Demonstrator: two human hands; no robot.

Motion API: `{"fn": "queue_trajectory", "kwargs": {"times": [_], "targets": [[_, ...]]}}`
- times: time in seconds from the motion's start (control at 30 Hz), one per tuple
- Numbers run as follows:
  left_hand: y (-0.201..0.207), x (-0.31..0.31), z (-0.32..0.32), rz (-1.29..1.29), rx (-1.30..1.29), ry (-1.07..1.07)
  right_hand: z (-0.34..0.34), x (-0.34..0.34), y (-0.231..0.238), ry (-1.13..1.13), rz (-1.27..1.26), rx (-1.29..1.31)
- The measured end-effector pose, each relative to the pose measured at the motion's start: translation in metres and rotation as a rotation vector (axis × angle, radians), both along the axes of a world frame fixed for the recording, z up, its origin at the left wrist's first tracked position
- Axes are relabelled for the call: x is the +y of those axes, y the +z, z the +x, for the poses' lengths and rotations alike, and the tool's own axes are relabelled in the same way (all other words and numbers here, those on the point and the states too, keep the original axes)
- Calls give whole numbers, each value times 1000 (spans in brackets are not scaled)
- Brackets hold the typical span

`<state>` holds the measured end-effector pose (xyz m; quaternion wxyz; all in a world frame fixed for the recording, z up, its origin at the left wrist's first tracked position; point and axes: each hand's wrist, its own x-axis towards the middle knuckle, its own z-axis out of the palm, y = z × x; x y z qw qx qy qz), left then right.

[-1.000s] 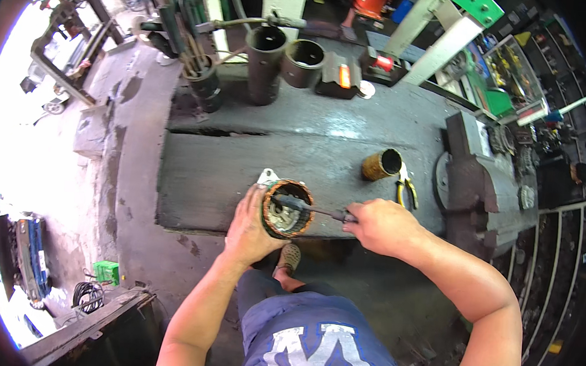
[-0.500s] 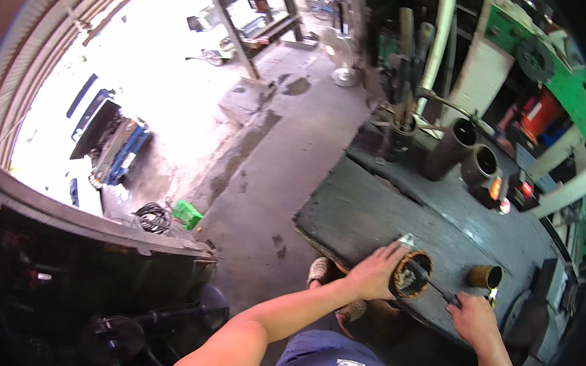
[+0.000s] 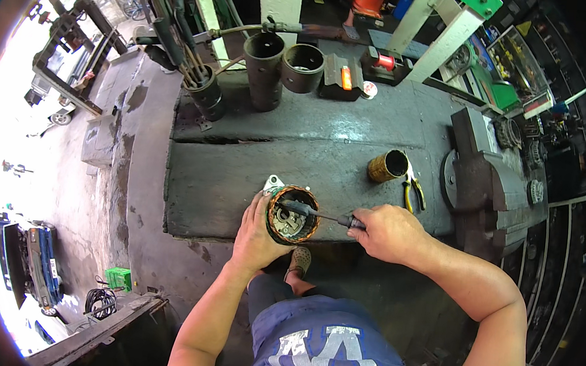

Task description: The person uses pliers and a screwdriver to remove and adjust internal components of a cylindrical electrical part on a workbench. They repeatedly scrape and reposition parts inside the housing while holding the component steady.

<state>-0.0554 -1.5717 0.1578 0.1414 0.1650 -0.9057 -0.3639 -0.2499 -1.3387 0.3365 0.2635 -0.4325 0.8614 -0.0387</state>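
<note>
Left hand [image 3: 256, 240] curls round a round housing [image 3: 289, 225] just below frame centre; right hand [image 3: 390, 234] grips a dark-headed tool [image 3: 326, 216], its head inside the opening. I'd brace the housing firmly, working lightly near the copper windings [image 3: 298, 189].

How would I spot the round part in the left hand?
Find the dark workbench, then its near edge, where the left hand grips the round part. A tool in the right hand reaches into it. Unlike the other open cylinders, it is ringed with copper-coloured winding.
</note>
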Motion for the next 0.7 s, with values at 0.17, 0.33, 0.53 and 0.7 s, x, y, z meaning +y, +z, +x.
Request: {"fn": "queue_trajectory", "kwargs": {"times": [0.17,0.33,0.53,0.7], "targets": [[-1,2,0,27,-74,15,-3,1,3,-56,-2,-22],[0,1,1,35,-114,18,-2,-1,2,-44,14,-39],[1,0,0,82,-125,12,-2,-5,1,-81,61,-98],[3,1,0,102,-130,25,-15,-15,2,-125,125,-221]]}}
